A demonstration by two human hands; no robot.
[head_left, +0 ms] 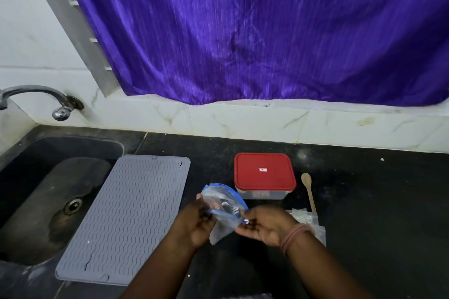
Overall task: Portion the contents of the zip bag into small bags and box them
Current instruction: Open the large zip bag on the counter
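A clear zip bag (224, 204) with a blue zip strip is held above the black counter, between both hands. My left hand (194, 222) grips its left end. At the strip's right end my right hand (263, 223) pinches the zip. Dark contents show faintly through the plastic. Behind the bag stands a box (264, 175) with a red lid, closed. Small clear bags (307, 222) lie flat on the counter just right of my right hand, partly hidden by my wrist.
A wooden spoon (308, 189) lies right of the box. A grey ribbed mat (128, 216) lies to the left, beside a dark sink (48, 192) with a tap (36, 97). A purple curtain (255, 31) hangs behind the counter.
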